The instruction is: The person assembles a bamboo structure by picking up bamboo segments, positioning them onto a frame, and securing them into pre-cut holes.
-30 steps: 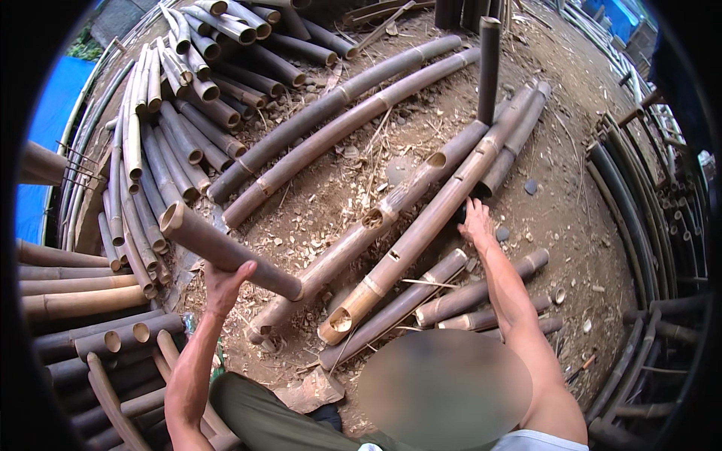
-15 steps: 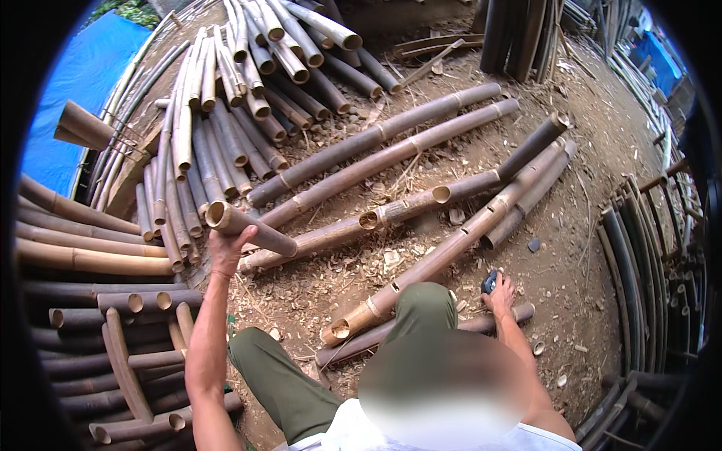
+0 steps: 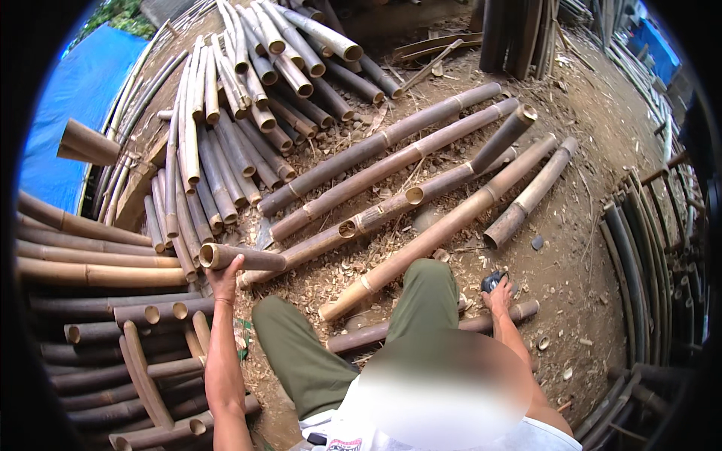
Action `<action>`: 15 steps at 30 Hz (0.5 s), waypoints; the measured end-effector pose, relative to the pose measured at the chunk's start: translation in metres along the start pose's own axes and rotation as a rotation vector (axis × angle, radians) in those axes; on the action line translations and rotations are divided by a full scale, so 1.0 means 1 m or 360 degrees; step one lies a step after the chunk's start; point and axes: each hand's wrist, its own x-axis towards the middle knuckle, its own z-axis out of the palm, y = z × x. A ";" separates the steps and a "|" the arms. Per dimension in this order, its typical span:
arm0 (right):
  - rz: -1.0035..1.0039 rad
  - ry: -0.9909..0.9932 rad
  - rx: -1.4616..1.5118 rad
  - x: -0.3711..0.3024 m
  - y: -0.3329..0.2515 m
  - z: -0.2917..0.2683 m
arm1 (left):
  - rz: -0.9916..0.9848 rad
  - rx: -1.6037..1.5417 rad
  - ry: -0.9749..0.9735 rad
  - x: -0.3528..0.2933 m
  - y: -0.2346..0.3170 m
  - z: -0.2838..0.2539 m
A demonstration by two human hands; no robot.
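My left hand (image 3: 223, 281) is closed around a short bamboo post (image 3: 248, 258), just below its open end. That post stands up from the left end of a long bamboo pole (image 3: 383, 213) with round cut holes along it. A second short post (image 3: 505, 140) rises at the pole's far right end. My right hand (image 3: 498, 293) is wrapped over a dark, rounded object (image 3: 492, 281) low beside my right knee; its kind is hard to make out. Nearer me a long brown bamboo pole (image 3: 444, 228) lies slanting across the ground, its near end by my knees.
Two bamboo poles (image 3: 398, 161) lie beyond, with a shorter piece (image 3: 530, 194) at right. A large pile of bamboo (image 3: 248, 143) fills the back left. Stacked poles (image 3: 90, 376) stand at my left, more (image 3: 635, 278) at right. Wood chips (image 3: 391, 263) litter the soil.
My left hand has lowered the short post, and the holed pole has shifted left with it. The nearer long pole has turned, so its slots no longer show. My right hand has barely moved.
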 end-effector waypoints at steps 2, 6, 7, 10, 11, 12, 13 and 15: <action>0.0114 -0.0022 0.0118 -0.017 -0.009 -0.010 | 0.0023 -0.0039 -0.0064 0.011 -0.004 0.000; -0.0226 0.0693 0.0569 -0.052 0.048 -0.008 | 0.0002 -0.0109 -0.0097 0.004 -0.011 0.024; -0.0184 0.0710 0.0678 -0.076 0.041 -0.024 | -0.0152 -0.0001 -0.0149 0.005 -0.019 -0.011; 0.0202 0.1078 0.0641 -0.110 0.123 -0.040 | -0.0235 -0.0117 -0.0356 0.025 -0.050 -0.055; 0.0464 0.1079 0.0586 -0.124 0.174 -0.032 | -0.0302 -0.0159 -0.0309 0.025 -0.045 -0.046; 0.0692 0.1087 0.0680 -0.158 0.216 -0.023 | -0.0284 -0.0026 -0.0190 -0.005 -0.008 -0.012; 0.0865 0.1076 0.0820 -0.183 0.232 -0.015 | -0.0243 0.0043 -0.0251 0.002 0.004 -0.023; 0.1046 0.0998 0.0814 -0.226 0.247 -0.006 | 0.0053 0.0118 -0.0315 0.004 0.027 -0.028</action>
